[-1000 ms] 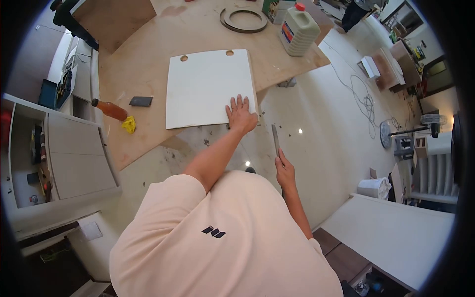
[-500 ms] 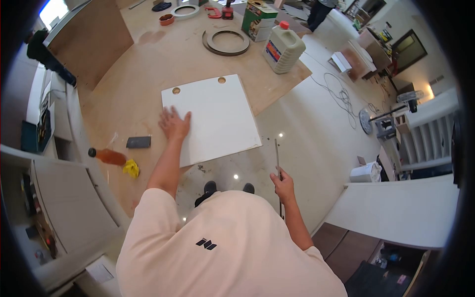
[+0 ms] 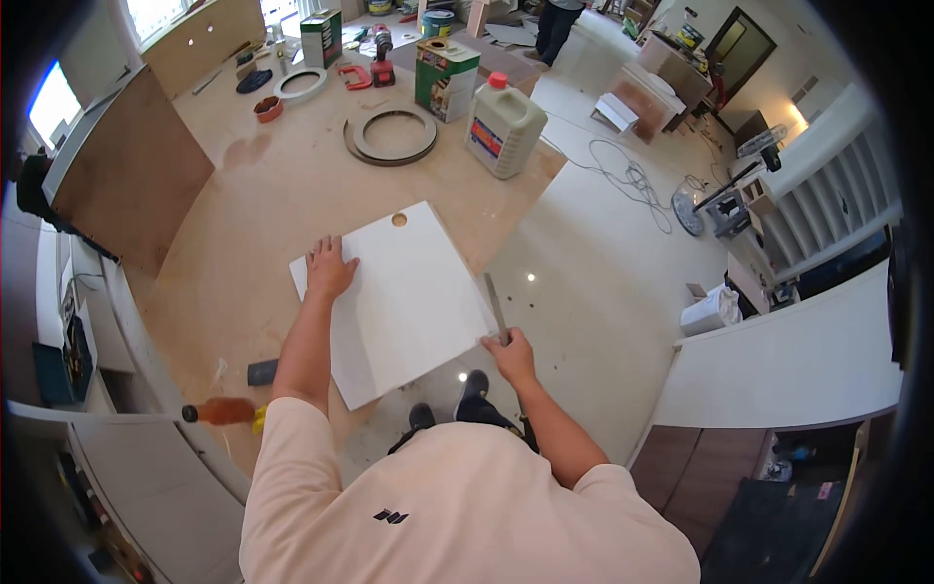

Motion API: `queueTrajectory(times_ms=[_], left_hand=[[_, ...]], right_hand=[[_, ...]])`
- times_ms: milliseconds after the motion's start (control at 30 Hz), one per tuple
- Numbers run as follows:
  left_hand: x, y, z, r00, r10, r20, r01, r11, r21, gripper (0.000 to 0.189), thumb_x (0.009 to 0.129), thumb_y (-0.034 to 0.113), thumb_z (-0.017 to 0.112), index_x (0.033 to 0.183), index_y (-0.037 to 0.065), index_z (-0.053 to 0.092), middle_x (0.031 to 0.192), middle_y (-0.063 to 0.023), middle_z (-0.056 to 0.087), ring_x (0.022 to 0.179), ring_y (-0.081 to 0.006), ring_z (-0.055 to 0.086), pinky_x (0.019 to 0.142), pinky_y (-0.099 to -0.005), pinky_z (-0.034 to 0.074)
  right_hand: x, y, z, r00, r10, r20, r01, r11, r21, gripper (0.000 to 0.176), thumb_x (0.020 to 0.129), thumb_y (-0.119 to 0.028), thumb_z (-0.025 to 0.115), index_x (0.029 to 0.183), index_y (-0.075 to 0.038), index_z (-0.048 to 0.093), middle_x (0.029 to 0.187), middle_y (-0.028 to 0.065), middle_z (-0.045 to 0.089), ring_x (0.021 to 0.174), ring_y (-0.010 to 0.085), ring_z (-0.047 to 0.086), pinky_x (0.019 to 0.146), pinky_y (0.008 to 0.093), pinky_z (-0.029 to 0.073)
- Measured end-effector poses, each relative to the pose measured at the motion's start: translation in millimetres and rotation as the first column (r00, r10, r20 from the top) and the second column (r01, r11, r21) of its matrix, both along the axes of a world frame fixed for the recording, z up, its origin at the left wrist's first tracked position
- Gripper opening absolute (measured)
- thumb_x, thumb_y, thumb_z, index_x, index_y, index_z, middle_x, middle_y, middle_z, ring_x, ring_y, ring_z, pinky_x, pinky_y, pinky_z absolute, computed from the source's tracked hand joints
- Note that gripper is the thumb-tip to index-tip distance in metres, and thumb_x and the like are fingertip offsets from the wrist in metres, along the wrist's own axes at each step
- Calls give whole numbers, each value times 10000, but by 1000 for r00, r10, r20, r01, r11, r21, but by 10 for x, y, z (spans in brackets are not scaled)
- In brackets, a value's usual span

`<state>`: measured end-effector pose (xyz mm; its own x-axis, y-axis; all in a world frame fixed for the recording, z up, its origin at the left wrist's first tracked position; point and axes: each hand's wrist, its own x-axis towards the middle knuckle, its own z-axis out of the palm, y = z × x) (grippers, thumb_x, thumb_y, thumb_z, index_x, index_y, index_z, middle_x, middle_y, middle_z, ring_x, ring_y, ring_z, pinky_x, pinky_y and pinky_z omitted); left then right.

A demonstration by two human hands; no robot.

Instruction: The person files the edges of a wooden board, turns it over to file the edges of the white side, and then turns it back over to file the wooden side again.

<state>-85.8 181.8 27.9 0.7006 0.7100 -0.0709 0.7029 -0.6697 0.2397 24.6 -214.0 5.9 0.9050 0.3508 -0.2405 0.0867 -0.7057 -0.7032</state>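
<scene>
A white cabinet panel (image 3: 409, 302) lies turned at an angle on the plywood table, its near end jutting past the table edge. One round hole (image 3: 399, 220) shows at its far end; the other is hidden by my left hand (image 3: 332, 270), which rests flat on the panel's far left part, fingers stretched out. My right hand (image 3: 512, 356) is closed around a long, flat grey file (image 3: 496, 307) at the panel's near right corner. The file points away from me along the right side, with its fingers right at the corner.
On the plywood table (image 3: 243, 204) are a jug with a red cap (image 3: 506, 127), a green tin (image 3: 447, 78), coiled edge banding (image 3: 394, 136) and a red drill (image 3: 382, 63). A dark block (image 3: 262, 373) and an orange bottle (image 3: 219, 412) lie left. A person (image 3: 557, 34) stands far off.
The panel has turned and shifted toward me, and my left hand has moved over its far left hole. My right hand has brought the file from beside me up to the near right corner.
</scene>
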Motion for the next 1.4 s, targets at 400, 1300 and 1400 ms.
queueTrajectory(times_ms=[400, 1300, 1400], left_hand=[[571, 397, 369, 983, -2, -184, -38, 977, -208, 749, 844, 591, 700, 1305, 6, 624, 1367, -189, 603, 1260, -357, 564, 1048, -457, 454], [-296, -1282, 2538, 971, -239, 7, 238, 961, -143, 496, 890, 451, 712, 1065, -10, 654, 998, -216, 692, 967, -361, 669, 828, -456, 506], [-463, -1328, 2857, 970, -215, 111, 226, 968, -106, 477, 887, 429, 725, 1030, -20, 651, 941, -214, 679, 891, -354, 665, 790, -445, 507]], right_hand=[[100, 131, 28, 990, 33, -137, -49, 992, -113, 591, 762, -379, 825, 1165, -15, 593, 1020, 230, 716, 973, 403, 687, 838, 458, 521], [132, -1362, -727, 959, -282, -39, 284, 955, 83, 381, 828, -270, 809, 1022, 5, 631, 937, 160, 683, 866, 290, 648, 812, 401, 503], [63, -1785, -981, 937, -348, 6, 346, 934, 87, 387, 838, -269, 801, 989, 28, 603, 904, 152, 652, 843, 280, 626, 795, 398, 499]])
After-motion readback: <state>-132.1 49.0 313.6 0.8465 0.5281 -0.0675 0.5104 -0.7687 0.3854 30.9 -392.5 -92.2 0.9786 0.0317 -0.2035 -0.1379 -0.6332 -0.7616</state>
